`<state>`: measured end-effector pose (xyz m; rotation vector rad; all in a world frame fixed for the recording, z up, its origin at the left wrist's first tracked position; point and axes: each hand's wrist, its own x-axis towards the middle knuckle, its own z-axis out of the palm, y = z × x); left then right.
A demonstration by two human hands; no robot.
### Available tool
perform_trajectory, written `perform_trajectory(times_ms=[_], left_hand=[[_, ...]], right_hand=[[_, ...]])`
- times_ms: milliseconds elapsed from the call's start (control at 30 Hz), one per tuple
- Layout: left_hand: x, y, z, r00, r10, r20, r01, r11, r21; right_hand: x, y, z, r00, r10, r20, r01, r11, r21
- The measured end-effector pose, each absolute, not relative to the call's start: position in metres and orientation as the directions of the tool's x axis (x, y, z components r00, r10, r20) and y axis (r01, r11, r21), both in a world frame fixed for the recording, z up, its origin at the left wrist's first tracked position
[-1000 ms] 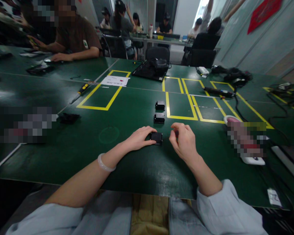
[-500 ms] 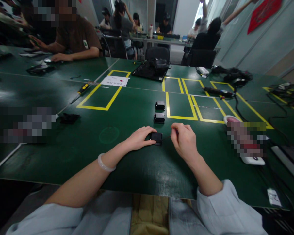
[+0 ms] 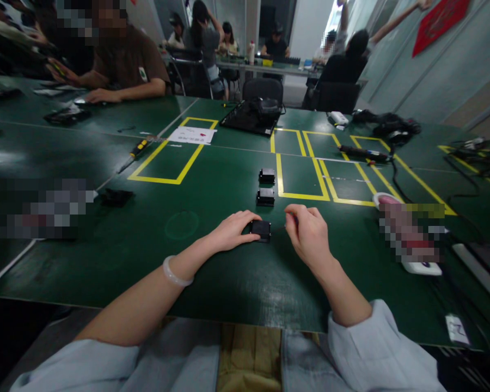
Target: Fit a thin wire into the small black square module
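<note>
Two small black boxes (image 3: 266, 186) sit one behind the other beside yellow taped rectangles (image 3: 302, 169). Farther back lies a black tray (image 3: 251, 117), a white sheet (image 3: 191, 134), a yellow-handled tool (image 3: 136, 149). Seated people (image 3: 122, 60) work across the green table (image 3: 106, 239).

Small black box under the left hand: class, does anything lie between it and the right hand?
Nothing visible does. The left hand rests on the small black box; the right hand is beside it, pinching something thin. Only bare green table shows between.
</note>
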<state>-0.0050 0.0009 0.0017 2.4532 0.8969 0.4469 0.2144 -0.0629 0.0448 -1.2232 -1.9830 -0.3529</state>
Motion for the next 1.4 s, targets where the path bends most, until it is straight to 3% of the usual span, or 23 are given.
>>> perform_trajectory(times_ms=[633, 1400], left_hand=[[-0.0051, 0.0012, 0.0003, 0.733, 0.664, 0.146, 0.495, -0.669, 0.555], [-0.0057, 0.0008, 0.0006, 0.729, 0.668, 0.149, 0.498, -0.668, 0.553]], right_hand=[[0.2154, -0.0638, 0.0449, -0.228, 0.675, 0.702, 0.825, 0.517, -0.229], [0.2191, -0.0646, 0.0469, -0.248, 0.710, 0.659, 0.830, 0.507, -0.234]])
